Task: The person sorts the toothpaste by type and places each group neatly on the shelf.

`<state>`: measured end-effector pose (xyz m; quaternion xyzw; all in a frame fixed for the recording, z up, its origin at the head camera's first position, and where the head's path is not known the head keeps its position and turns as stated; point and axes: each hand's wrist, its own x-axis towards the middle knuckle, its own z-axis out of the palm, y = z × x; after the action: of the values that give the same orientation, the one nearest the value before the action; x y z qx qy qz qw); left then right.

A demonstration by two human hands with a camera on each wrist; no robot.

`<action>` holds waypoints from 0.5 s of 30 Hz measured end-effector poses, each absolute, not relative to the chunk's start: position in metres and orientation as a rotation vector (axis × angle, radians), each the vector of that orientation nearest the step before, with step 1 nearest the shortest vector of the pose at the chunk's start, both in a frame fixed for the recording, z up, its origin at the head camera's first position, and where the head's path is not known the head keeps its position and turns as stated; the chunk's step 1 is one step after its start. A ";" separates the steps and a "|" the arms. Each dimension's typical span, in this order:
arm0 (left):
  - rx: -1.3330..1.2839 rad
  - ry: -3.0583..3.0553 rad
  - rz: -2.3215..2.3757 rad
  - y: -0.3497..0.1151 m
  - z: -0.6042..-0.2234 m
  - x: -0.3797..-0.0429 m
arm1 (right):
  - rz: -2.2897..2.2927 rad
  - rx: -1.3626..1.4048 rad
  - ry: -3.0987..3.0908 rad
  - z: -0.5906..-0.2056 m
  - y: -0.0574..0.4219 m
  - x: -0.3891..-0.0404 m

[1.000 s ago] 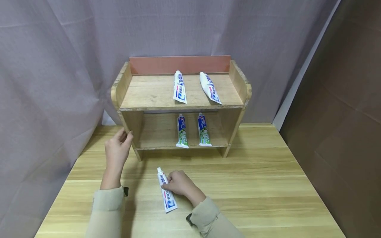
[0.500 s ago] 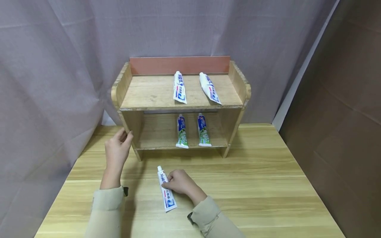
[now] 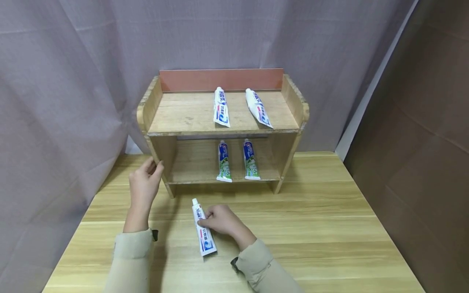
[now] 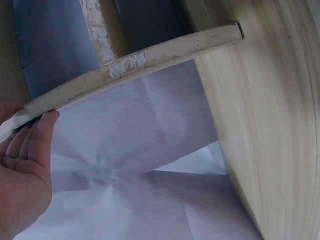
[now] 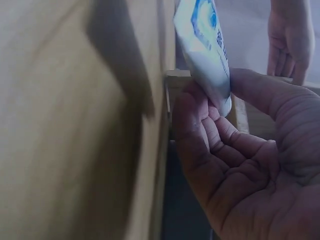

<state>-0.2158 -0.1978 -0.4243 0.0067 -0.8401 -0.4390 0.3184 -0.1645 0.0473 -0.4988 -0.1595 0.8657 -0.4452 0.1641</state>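
Observation:
My right hand (image 3: 223, 221) pinches a white toothpaste tube (image 3: 203, 232) with blue lettering between thumb and fingers, in front of the shelf. In the right wrist view the tube (image 5: 205, 50) sits between the thumb and fingertips, tilted and raised off the tabletop. My left hand (image 3: 144, 181) holds the left side panel of the small wooden shelf (image 3: 227, 133). From the left wrist view, its fingers (image 4: 40, 137) lie against the outer face of that panel (image 4: 175, 50); the thumb is mostly hidden.
Two white toothpaste tubes (image 3: 221, 108) lie on the upper board, caps toward the back. Two blue-and-green toothpaste tubes (image 3: 224, 162) lie on the lower board, right of its middle. A grey curtain (image 3: 220, 32) hangs behind; a brown sheet (image 3: 414, 134) stands at the right.
My right hand has lifted the white toothpaste tube slightly off the table and moved it a little forward, toward the shelf. My left hand stays in place on the panel.

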 end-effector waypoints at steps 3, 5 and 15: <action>0.016 -2.214 -1.159 -0.198 -0.424 -0.216 | -1.300 -0.433 2.447 -0.492 0.048 -0.164; 0.020 -2.217 -1.161 -0.197 -0.424 -0.215 | -1.321 -0.429 2.431 -0.488 0.049 -0.164; 0.022 -2.218 -1.168 -0.197 -0.423 -0.214 | -1.403 -0.480 2.425 -0.459 0.052 -0.167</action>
<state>-0.2141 -0.1969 -0.4230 0.0085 -0.8406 -0.4427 0.3121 -0.1667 0.0523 -0.4591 -0.1671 0.8435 -0.4881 0.1492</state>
